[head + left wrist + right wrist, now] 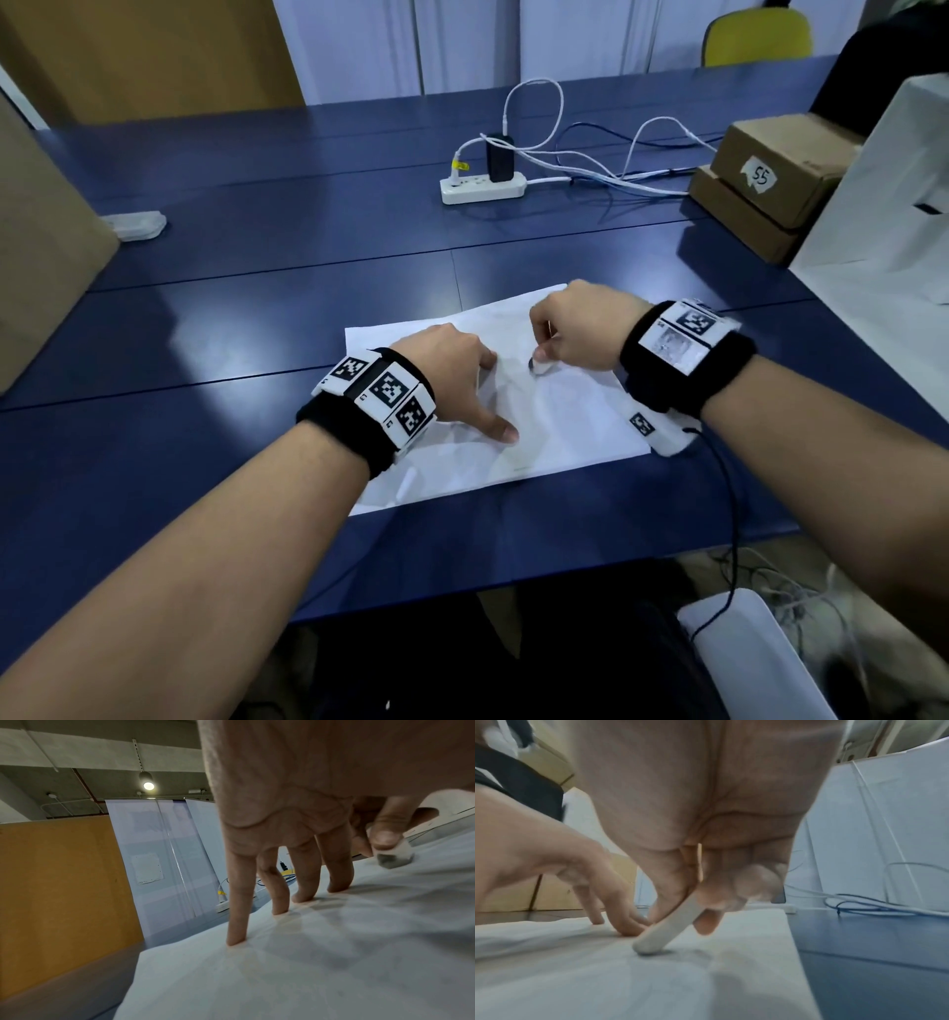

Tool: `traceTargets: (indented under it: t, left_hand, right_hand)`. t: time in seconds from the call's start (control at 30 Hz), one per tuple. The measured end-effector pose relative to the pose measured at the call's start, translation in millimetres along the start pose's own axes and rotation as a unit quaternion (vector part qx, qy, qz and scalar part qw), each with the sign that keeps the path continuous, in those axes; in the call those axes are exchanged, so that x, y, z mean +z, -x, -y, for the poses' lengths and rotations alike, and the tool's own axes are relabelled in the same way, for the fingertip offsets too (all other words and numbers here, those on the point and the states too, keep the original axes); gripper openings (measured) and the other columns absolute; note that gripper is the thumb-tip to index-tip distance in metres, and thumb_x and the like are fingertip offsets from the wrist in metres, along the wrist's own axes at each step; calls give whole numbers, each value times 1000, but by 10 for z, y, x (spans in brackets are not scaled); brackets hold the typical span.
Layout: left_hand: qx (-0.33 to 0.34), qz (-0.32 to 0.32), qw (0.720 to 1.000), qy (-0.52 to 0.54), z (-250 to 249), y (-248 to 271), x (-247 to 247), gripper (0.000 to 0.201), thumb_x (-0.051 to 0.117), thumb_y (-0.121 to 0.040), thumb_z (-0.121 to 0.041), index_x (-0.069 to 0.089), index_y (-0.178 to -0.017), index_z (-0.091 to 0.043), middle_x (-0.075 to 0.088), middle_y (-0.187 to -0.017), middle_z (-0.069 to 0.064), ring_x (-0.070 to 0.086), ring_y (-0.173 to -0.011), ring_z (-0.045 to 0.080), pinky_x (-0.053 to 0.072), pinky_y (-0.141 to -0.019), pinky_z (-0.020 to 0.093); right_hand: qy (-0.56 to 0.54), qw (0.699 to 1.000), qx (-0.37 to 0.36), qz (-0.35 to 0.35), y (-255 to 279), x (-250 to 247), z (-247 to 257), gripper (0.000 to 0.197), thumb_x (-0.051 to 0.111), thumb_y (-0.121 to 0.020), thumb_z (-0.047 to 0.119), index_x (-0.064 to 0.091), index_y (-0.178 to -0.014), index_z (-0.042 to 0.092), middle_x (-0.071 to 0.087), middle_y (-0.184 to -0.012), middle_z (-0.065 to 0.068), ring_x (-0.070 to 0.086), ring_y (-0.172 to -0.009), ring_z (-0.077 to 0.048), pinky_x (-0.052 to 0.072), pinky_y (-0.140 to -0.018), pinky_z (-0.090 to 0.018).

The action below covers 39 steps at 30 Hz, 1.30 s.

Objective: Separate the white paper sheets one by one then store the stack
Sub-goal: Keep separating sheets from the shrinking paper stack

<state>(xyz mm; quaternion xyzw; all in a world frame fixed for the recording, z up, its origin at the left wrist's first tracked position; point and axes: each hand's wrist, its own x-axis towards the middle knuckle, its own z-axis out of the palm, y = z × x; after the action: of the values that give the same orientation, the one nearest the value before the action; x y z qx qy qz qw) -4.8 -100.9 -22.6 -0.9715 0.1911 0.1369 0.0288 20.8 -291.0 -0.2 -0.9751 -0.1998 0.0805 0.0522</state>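
Both my forearms reach in from the near edge, and at their ends the work is small. My right hand (pixel 580 329) pinches a short white eraser-like stick (pixel 664 931) between thumb and curled fingers, its greyed tip pressed slantwise onto the top sheet. I cannot tell for sure what the stick is; it looks rubbery. My left hand (pixel 452 365) holds nothing: its fingers (pixel 237 902) stand spread and fairly straight, tips planted on the paper to pin it, thumb stretched toward me.

Under both hands lies the white paper stack (pixel 580 421), flat on the blue table (pixel 257 257), near its front edge. The top sheet is rumpled and creased around my fingertips, and its far corner lifts a little.

I judge these sheets to be very light, thin and limp, clinging to one another and quick to crease or tear. A rubbing tip should drag only the top one, if my left fingers keep the rest still. Once a corner or edge buckles free, that is the place to take hold, gently, between thumb and forefinger.

Farther out sit a white power strip (pixel 482 187) with cables, two cardboard boxes (pixel 770 174) to my right, and a white box (pixel 888 205) beside them.
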Motion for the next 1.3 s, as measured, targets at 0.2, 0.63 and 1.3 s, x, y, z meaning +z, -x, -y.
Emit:
traceTargets:
  t: [0.2,0.63,1.3]
  left_hand:
    - [-3,-12,1000,11,18,-23,23,104,52,-28,-100,65,-102,-28,66,-90,-10,61,-83,18,57,-75,37]
    - [-4,-13,1000,15,20,-39,32,96,54,-28,-100,63,-90,-28,66,-84,-10,61,-77,15,57,-73,37]
    - [-8,-13,1000,24,14,-20,23,106,52,-25,-100,65,-103,-29,68,-94,-11,62,-89,18,57,-79,38]
  right_hand:
    - [-39,969,-94,224,277,-38,81,13,78,-80,32,67,-80,24,67,-75,5,60,-58,-17,45,-49,-22]
    - [-26,986,-95,131,245,18,100,14,76,-80,33,65,-77,26,64,-76,11,62,-82,-16,52,-73,-31]
    - [-47,973,-89,209,259,-60,70,10,79,-78,27,71,-80,23,64,-70,11,57,-60,-11,47,-54,-20]
